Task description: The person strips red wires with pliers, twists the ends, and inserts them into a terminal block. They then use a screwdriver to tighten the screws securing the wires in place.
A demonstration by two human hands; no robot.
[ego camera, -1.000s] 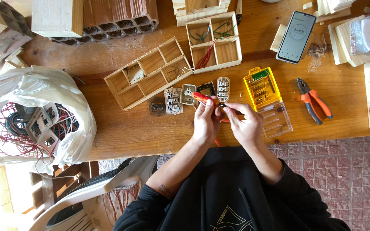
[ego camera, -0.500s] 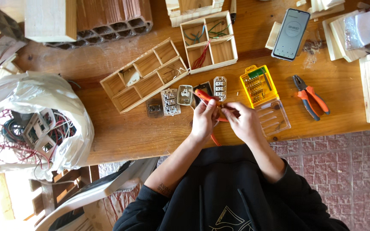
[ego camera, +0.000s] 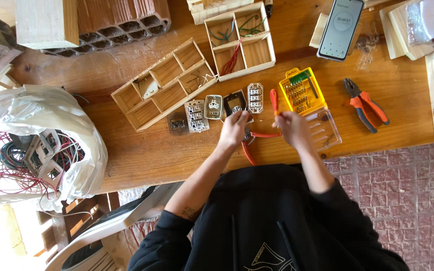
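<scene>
— What is the person working on?

— The right hand (ego camera: 292, 128) is gripping a small red-handled screwdriver (ego camera: 274, 102), holding it upright above the wooden table (ego camera: 126, 165). The left hand (ego camera: 234, 129) is closing its fingers on a dark square socket module (ego camera: 235, 104) at the end of a row of pale switch and outlet modules (ego camera: 206, 108).

— What has changed in the last second?

— Both hands were pressed together over the screwdriver; now they are separating, the right one carrying the tool off to the side, the left reaching forward to the module. That suggests the person is moving from handling the tool to picking the part.

— And around them?

— Red-handled cutters (ego camera: 252, 143) are lying under the hands, just beside a yellow case of screwdriver bits (ego camera: 302, 92) with its clear lid (ego camera: 327, 131) open. Orange pliers (ego camera: 365, 105) are resting well apart, a phone (ego camera: 340, 27) leaning further back, two divided wooden trays (ego camera: 164, 85) and a white bag of wires (ego camera: 36, 150) off to the left.

— Anything unclear?

— The screwdriver's tip is hidden, and whether the left hand is lifting the module or only touching it cannot be told.
</scene>
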